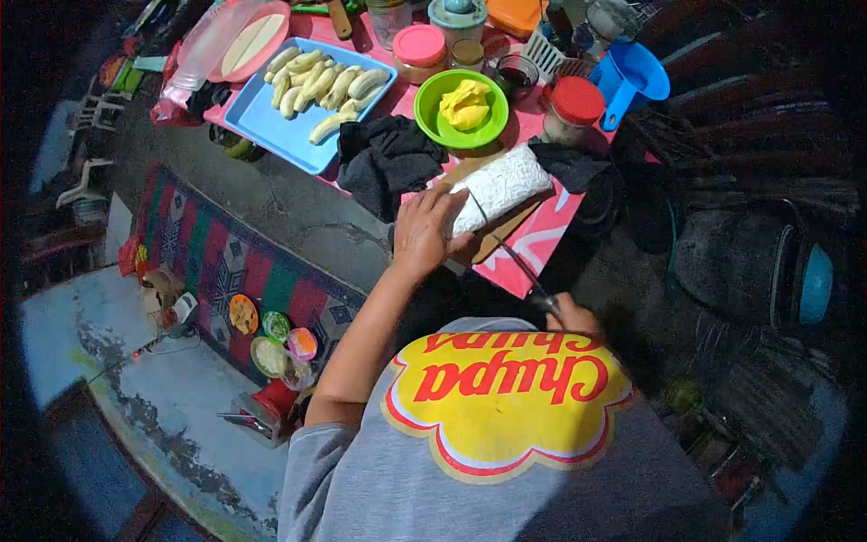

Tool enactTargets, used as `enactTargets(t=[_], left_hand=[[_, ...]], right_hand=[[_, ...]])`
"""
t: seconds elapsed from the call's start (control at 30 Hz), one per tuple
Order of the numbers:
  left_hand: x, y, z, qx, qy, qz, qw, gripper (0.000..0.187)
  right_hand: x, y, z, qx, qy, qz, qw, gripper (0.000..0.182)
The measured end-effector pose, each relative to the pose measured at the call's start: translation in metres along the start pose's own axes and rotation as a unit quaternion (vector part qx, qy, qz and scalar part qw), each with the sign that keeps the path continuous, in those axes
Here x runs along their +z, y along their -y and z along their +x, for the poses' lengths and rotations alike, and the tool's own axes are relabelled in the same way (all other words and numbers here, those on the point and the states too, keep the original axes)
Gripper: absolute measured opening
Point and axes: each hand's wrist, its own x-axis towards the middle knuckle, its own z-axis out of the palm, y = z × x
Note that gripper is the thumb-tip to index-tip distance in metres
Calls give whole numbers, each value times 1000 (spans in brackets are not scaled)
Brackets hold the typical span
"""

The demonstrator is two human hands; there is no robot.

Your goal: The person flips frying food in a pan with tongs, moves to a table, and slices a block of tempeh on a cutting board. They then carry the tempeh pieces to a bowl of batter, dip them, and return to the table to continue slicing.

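A white block with a wrinkled, patterned surface lies on a wooden cutting board at the table's near corner. My left hand presses on the block's left end, fingers curled over it. With my right hand I grip a knife by its dark handle. The blade runs up and left from the handle, its far part across the block close to my left fingers. Beyond the block stands a green bowl with a crumpled yellow cloth-like thing in it.
Left of the board are a black cloth and a blue tray of peeled bananas. Jars with a red lid and a pink lid stand behind, beside a blue jug. Small food plates lie lower left.
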Motion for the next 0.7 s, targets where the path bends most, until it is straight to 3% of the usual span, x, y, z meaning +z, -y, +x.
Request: enactTargets(t=[0.03,0.07,0.1,0.13,0.17,0.3,0.37,0.63,0.7], left_hand=[[-1,-1,1,4,22,19,1000,66],[-3,-4,4,8,23,18,1000,66],[-5,-8,9,1,11,7,1000,73],[-5,-10,14,-6,0,-3,1000,80],[-1,-13,19,-3,0,-5,1000,80],[14,-27,43,-26,2,-19,999,84],[16,-25,50,-46,86,-34,995,85],[21,-8,50,-12,78,-56,995,80],[13,3,47,-25,82,-121,989,80]], right_hand=[[-5,-9,1,82,38,205,975,23],[-14,3,-10,83,35,208,974,23],[-29,28,-28,-47,-68,103,991,21],[-39,43,-36,-174,-167,-8,970,19],[-43,46,-25,-205,-194,-58,957,20],[-46,70,10,-214,-209,-112,948,22],[-46,74,20,-210,-206,-112,949,23],[-45,80,35,-232,-180,-142,945,23],[-45,80,36,-232,-179,-147,945,23]])
